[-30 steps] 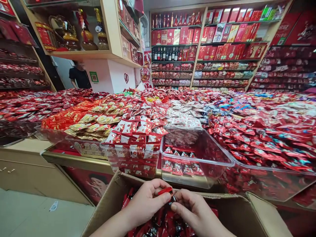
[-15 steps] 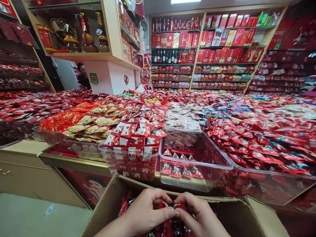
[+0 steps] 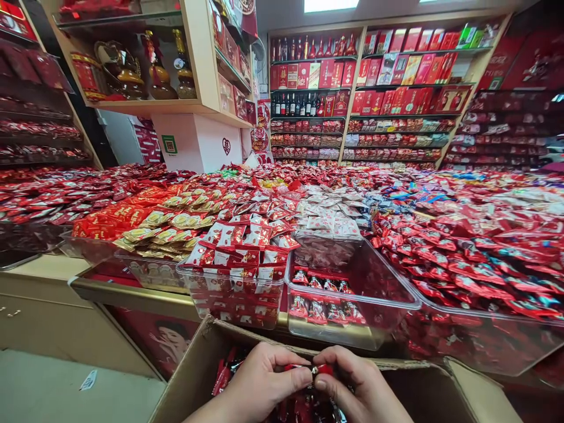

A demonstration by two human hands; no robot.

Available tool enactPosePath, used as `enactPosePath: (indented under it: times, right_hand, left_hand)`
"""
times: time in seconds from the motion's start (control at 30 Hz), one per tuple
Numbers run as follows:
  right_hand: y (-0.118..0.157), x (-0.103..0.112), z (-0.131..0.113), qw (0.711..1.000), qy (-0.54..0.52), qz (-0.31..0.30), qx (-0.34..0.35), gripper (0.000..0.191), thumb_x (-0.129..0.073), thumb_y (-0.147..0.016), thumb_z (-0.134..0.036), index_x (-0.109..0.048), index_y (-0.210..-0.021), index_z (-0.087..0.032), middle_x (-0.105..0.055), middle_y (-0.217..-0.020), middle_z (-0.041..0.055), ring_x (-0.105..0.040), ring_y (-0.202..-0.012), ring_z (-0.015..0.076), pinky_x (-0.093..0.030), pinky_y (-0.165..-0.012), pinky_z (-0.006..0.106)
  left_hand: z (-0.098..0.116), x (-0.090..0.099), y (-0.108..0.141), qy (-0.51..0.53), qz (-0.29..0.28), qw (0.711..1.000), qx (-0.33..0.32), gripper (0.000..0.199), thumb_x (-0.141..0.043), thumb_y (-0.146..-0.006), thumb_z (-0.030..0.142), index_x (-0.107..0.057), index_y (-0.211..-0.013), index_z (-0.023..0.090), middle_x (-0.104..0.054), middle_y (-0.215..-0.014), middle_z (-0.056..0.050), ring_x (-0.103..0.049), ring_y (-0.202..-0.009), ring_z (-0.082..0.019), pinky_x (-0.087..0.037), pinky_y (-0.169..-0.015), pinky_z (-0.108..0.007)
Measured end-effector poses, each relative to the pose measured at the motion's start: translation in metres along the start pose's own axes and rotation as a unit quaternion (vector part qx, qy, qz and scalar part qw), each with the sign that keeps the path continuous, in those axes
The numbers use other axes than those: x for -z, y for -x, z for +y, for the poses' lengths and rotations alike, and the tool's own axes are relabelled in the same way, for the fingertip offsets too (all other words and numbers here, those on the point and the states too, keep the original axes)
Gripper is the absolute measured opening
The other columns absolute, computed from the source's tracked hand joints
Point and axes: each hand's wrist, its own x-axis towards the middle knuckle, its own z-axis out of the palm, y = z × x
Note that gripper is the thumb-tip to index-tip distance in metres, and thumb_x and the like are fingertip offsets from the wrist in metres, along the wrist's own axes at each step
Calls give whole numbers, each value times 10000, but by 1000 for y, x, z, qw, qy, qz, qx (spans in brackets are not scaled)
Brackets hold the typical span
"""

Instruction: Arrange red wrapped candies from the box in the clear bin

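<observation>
Over an open cardboard box [image 3: 202, 346] at the bottom centre, my left hand [image 3: 275, 379] and my right hand [image 3: 348, 379] meet at the fingertips. Each hand pinches a small red wrapped packet [image 3: 325, 369], partly hidden by the fingers. More dark red packets [image 3: 222, 376] lie inside the box beneath my hands. Just beyond the box, a clear plastic bin [image 3: 370, 305] holds neat rows of red and black packets at its near end.
Clear bins heaped with red-and-white packets [image 3: 247, 241], gold packets [image 3: 176, 220] and red packets [image 3: 467, 258] cover the counter. A gold counter edge [image 3: 145, 296] runs behind the box. Shelves of bottles and boxes stand beyond.
The view has shifted slightly. My fingertips have drawn closer together around the red packet. The person seen at the back left is out of view.
</observation>
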Motion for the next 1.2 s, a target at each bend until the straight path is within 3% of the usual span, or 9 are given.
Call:
enactPosePath:
  times: [0.23, 0.43, 0.67, 0.87, 1.0, 1.07, 1.2]
  right_hand:
    - [2, -1, 2, 1000, -8, 4, 12, 285, -455, -789, -452, -581, -821, -198, -614, -728, 26, -514, -632, 142, -395, -576, 236]
    - [1, 3, -1, 1000, 2, -25, 12, 284, -422, -816, -423, -566, -859, -181, -592, -729, 24, -500, -636, 133, -404, -592, 225]
    - [2, 4, -4, 999, -31, -31, 15, 245, -431, -824, -375, -572, -873, -180, -615, -718, 20, -535, -630, 126, -420, -587, 212]
    - [2, 3, 0, 999, 9, -31, 21, 242, -439, -822, -361, -579, -894, -177, -631, -744, 25, -548, -643, 126, -434, -602, 214]
    - [1, 3, 3, 998, 29, -38, 36, 233, -440, -824, -356, -580, -886, -182, -634, -740, 20, -555, -628, 121, -447, -591, 208]
    - [2, 2, 4, 997, 40, -20, 58, 204, -452, -822, -338, -572, -902, -194, -632, -746, 16, -566, -633, 119, -458, -596, 206]
    - [8, -4, 5, 969, 156, 107, 157, 148, -453, -824, -246, -525, -946, -202, -577, -830, 49, -567, -687, 124, -471, -599, 210]
  left_hand:
    - [5, 1, 4, 22, -40, 999, -13, 362, -569, -722, 443, -704, -896, 156, -635, -642, -10, -444, -551, -108, -338, -551, -211]
    - [1, 2, 2, 1, -32, 999, -1, 404, -540, -730, 488, -709, -843, 138, -614, -609, -3, -437, -532, -106, -341, -531, -211]
    - [-4, -1, 1, 55, -54, 997, 2, 391, -550, -762, 396, -600, -1089, 189, -648, -805, -27, -484, -612, -100, -370, -544, -195]
    - [4, 2, 4, -15, -87, 996, -34, 280, -501, -807, 338, -649, -1008, 212, -653, -779, 7, -492, -670, -98, -374, -607, -179]
    - [4, 2, 5, -19, -133, 991, -12, 352, -442, -827, 393, -674, -919, 145, -639, -735, -15, -527, -653, -119, -385, -592, -200]
    - [1, 2, 5, 0, -146, 989, -8, 400, -436, -820, 432, -679, -848, 116, -637, -747, -31, -539, -668, -132, -397, -626, -224]
    - [-8, -1, 0, 40, -114, 993, 18, 461, -453, -778, 517, -654, -758, 103, -592, -644, -13, -489, -559, -105, -372, -552, -220]
